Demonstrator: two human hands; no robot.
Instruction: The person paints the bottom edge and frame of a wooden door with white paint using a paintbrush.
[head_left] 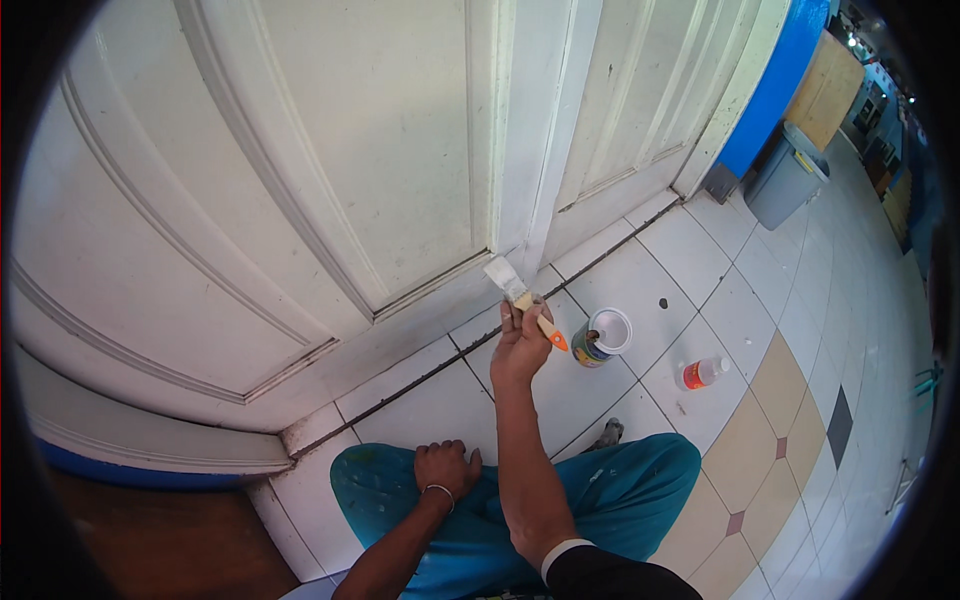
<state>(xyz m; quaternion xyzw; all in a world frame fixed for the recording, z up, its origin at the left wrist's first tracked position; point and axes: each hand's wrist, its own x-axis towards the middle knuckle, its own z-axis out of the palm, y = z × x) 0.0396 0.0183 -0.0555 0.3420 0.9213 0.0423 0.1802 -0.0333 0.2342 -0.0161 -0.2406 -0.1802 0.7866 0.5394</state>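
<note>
Painting door [330, 150] bottom w/ brush [515, 292], right hand [520, 345] fingers clamped on handle. Left hand [445, 468] curled on knee, empty. Next prob: reload at paint can [600, 338]

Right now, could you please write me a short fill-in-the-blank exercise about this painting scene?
1. The right hand holds a paintbrush with an ____ handle.
2. The left hand rests on the person's ____ trousers.
3. The brush's bristles meet the bottom of the white ____.
4. On the tiled floor, the open paint can stands beside a small ____.

Missing words: orange; teal; door; bottle
</note>
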